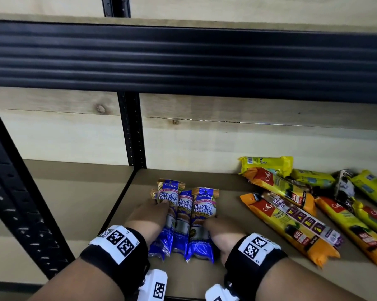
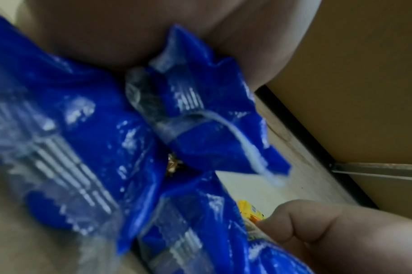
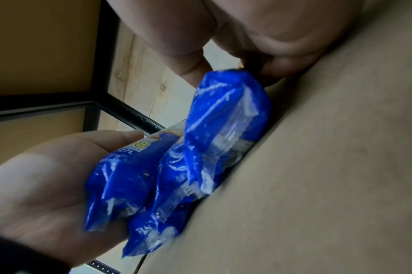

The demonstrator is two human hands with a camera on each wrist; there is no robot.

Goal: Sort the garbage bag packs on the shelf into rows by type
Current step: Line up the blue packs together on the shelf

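Three blue "Singlet Handle" packs (image 1: pixel 204 209) lie side by side, lengthwise, on the brown shelf board (image 1: pixel 196 276). My left hand (image 1: pixel 153 213) presses against the left pack (image 1: pixel 169 198), its fingers straight along it. The right wrist view shows that palm (image 3: pixel 47 176) flat against the blue packs (image 3: pixel 223 120). My right hand (image 1: pixel 220 231) is at the right pack's outer side, with its thumb over the pack and its fingers curled against it. The left wrist view is filled by the packs' crimped blue ends (image 2: pixel 83 111) and the right hand's bent knuckle (image 2: pixel 317 226).
A loose pile of long orange packs (image 1: pixel 287 224) and yellow packs (image 1: pixel 268 162) lies on the right of the shelf. A black upright post (image 1: pixel 132 131) stands behind the blue packs. The black beam of the upper shelf (image 1: pixel 183 57) hangs overhead. Another bay (image 1: pixel 74 192) adjoins on the left.
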